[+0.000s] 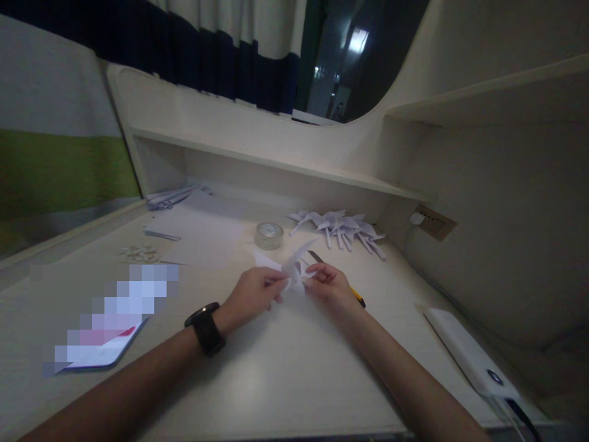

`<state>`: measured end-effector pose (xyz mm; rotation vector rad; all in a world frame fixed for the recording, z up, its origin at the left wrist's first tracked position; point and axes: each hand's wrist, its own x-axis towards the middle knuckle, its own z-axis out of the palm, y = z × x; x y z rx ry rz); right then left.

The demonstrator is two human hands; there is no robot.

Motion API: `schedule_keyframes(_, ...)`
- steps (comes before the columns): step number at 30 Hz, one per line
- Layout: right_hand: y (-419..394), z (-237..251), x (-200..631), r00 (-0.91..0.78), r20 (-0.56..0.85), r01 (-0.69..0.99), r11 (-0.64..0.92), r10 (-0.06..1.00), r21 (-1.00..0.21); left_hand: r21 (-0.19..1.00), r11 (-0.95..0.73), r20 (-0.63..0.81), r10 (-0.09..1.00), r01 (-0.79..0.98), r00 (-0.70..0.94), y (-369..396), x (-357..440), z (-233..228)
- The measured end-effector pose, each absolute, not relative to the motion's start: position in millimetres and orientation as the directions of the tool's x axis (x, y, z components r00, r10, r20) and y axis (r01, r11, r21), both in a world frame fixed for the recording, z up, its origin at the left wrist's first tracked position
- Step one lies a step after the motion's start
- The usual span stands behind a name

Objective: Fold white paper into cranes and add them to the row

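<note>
Pinching a folded white paper figure point(293, 270) between them, left hand point(252, 294) and right hand point(332, 286) grip its opposite sides just above the bench point(285, 362). Beyond it stands a tape roll point(269, 235); a pile of finished paper figures point(343, 228) lies to the right under the shelf point(276, 162). No containers in view.

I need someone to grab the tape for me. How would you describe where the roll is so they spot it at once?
On the pale desk, look under the low shelf along the back wall. The tape roll lies flat just beyond the two hands folding white paper, left of the heap of folded paper shapes. It is the only round, clear thing there.
</note>
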<state>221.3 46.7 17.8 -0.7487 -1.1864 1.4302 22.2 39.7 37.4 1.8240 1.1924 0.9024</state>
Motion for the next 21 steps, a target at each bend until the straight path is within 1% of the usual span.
schedule_keyframes(3,46.9,15.9,220.9,-0.223,0.145,-0.322,0.068,0.964,-0.944,0.884,-0.235,0.107,0.944,0.405,0.313,39.9,23.7,37.6)
schedule_keyframes(8,47.2,14.4,220.6,-0.22,0.129,-0.318,0.054,0.967,-0.947,0.92,-0.147,0.031,0.952,0.364,0.306,40.1,23.8,39.9)
schedule_keyframes(12,47.0,14.7,220.6,-0.221,0.142,-0.329,0.063,0.965,-0.942,0.927,-0.136,0.022,0.95,0.349,0.311,39.9,24.0,39.8)
schedule_keyframes(21,47.3,12.9,220.3,-0.209,0.111,-0.296,0.045,0.972,-0.954,0.934,-0.138,0.018,0.94,0.33,0.342,38.6,24.5,40.5)
